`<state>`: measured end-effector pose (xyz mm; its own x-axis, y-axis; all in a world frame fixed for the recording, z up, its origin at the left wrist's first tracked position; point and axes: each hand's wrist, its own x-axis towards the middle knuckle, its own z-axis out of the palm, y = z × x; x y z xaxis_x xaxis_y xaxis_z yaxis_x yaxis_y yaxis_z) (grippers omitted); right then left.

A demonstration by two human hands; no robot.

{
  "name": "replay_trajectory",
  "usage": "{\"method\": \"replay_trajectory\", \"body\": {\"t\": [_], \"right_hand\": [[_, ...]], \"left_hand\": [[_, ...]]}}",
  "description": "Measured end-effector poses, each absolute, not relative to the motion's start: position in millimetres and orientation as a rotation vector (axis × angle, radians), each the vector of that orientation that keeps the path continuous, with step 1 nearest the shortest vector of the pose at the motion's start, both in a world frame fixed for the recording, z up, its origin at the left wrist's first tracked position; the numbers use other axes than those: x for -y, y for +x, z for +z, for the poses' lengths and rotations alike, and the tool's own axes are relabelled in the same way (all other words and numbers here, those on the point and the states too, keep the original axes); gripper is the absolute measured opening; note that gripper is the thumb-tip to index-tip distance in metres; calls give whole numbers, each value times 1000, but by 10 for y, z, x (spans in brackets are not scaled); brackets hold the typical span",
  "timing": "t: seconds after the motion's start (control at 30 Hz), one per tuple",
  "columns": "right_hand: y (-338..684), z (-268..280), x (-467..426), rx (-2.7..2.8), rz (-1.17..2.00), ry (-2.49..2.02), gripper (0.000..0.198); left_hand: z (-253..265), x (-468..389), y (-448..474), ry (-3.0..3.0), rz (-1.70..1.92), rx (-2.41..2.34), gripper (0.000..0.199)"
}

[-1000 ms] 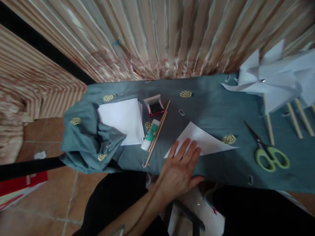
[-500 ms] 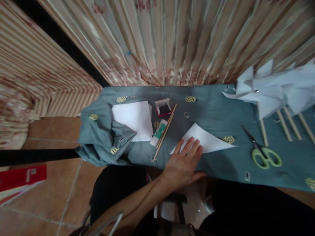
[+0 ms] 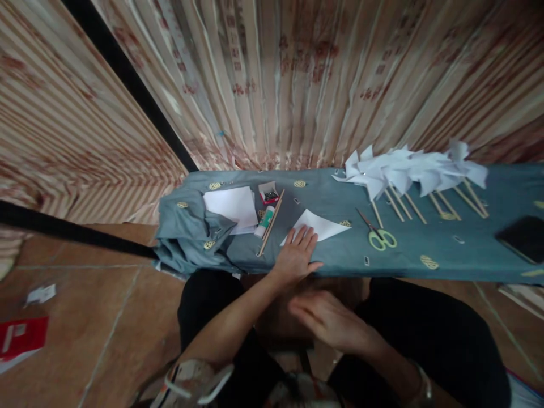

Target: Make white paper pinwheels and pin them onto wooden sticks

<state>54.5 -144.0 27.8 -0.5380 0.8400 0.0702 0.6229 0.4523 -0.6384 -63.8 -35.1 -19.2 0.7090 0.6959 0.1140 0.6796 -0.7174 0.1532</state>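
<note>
My left hand [image 3: 296,258] lies flat with fingers spread on a folded white sheet of paper [image 3: 325,225], pressing its near left edge against the cloth. The paper is a pointed, roughly triangular shape. My right hand [image 3: 331,323] is over my lap, in front of the table edge, smeared by motion; nothing shows in it. To the left of the paper are two wooden sticks [image 3: 274,218] and a green-and-white glue stick [image 3: 265,221]. Scissors [image 3: 381,235] with green handles lie to its right.
A stack of white paper [image 3: 233,207] lies at the left, partly under a cloth fold. Beside it stands an open small box [image 3: 268,193] of dark pins. Several paper pinwheels [image 3: 410,173] on sticks lie at the back right. A dark phone-like object [image 3: 522,238] rests farther right.
My right hand has come into view over my lap. The view has tilted up and drawn back, showing more pinwheels and the dark object. My left hand stays on the paper.
</note>
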Motion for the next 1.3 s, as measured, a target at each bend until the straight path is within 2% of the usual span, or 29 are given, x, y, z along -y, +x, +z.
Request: {"method": "replay_trajectory", "body": {"t": [0.07,0.13,0.23,0.4,0.67,0.83,1.3], "right_hand": [[650,242,1200,2213,497,-1379,40],[725,124,965,2136,163,-1510,49],[770,-123,764,2153,7,-1616,60],[756,-364,766,2091,-109,-1680,65],[1010,-426,802,2049,-242,-1741,62],[1245,-465,843,2044,-249,-1770,59],[1252,-482,828,2069,-273,-1761,57]], "left_hand": [[-188,351,-643,2824,224,-1121,62],[-174,355,-648,2817,205,-1114,61],[-162,364,-650,2791,226,-1125,63],[-183,373,-637,2803,267,-1157,62],[-171,367,-627,2803,221,-1166,66],[-181,454,-785,2803,231,-1207,76],[-198,890,-1225,2726,224,-1395,74]]}}
